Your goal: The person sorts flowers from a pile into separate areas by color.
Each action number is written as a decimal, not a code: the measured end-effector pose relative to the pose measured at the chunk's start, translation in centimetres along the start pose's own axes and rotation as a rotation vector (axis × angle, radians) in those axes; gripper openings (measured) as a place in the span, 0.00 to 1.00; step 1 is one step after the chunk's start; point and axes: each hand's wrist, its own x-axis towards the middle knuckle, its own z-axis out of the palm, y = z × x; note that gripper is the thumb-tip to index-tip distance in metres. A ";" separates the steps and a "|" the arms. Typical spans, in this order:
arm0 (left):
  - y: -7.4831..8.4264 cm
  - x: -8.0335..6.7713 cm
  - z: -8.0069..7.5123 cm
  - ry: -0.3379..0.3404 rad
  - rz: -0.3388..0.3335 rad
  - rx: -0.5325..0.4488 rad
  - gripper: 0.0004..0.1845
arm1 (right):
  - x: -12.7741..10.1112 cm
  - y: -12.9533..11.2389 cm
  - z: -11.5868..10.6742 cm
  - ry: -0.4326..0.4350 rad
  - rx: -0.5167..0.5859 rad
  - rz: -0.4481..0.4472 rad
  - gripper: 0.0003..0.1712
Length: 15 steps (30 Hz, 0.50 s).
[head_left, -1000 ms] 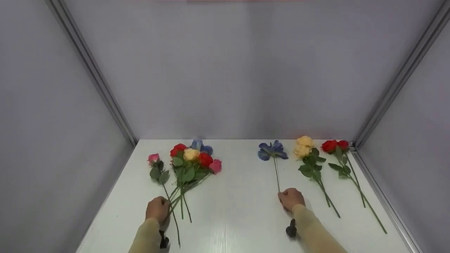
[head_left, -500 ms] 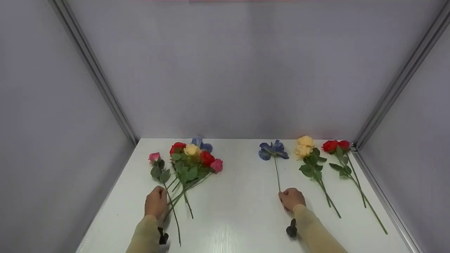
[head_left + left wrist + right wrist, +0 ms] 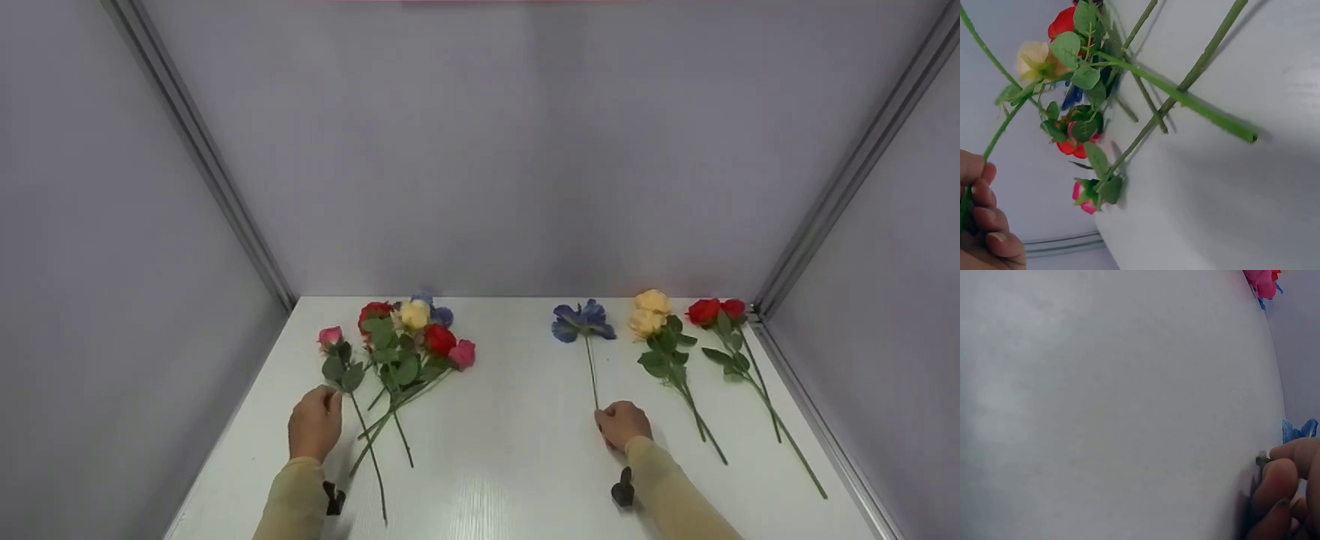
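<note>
I see the left hand (image 3: 315,421) at the lower left of the head view, fingers curled round the thin green stem of the single pink rose (image 3: 328,337). The bloom lies up and slightly right of the hand, the stem running down past the thumb side toward the bottom edge. In the left wrist view the fingers (image 3: 985,216) sit at the lower left corner with that stem pinched between them. Just right of this rose lies the mixed bunch of red, yellow, pink and blue flowers (image 3: 412,341), its stems fanning down toward the hand and crossing close beside the held stem — I cannot tell whether they touch it.

My right hand (image 3: 621,424) rests knuckles-up at lower centre-right, fingers curled on the bottom end of the stem of the blue flower (image 3: 582,321), which lies straight up the frame from it. The right wrist view shows the fingertips (image 3: 1280,475) closed on the green stem end at the right edge.

Both forearms, in pale beige sleeves, come in from the bottom edge, each angled slightly inward.

Right of the blue flower lie the yellow rose stem with two blooms (image 3: 649,311) and, nearest the right wall, the red rose stem with two blooms (image 3: 712,310). The white table (image 3: 502,450) has a broad bare strip between the two hands — grey walls close it in at left, back and right.
</note>
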 end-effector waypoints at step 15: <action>7.8 -4.7 1.5 -0.283 -0.230 -0.539 0.15 | -1.8 -2.9 0.3 0.001 0.027 -0.156 0.13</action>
